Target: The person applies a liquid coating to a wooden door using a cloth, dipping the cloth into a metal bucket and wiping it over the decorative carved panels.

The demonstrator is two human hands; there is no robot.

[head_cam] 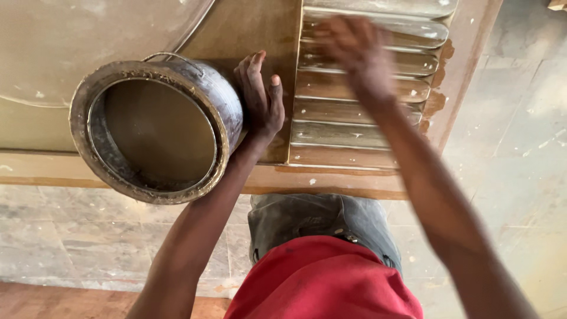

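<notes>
Red shirt (323,277) below — left hand (260,97) flat, fingers together, beside paste tin (155,127); right hand (354,50) blurred, fingers spread, rubbing fluted panel (348,112) — judged mid-coating

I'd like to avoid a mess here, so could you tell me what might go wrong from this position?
The open can of brownish coating sits near the edge of the wooden panel, right beside the left hand; a nudge might tip it onto the tiled floor. The right hand is blurred over the wet-looking grooved section, so it could smear the finish.
</notes>
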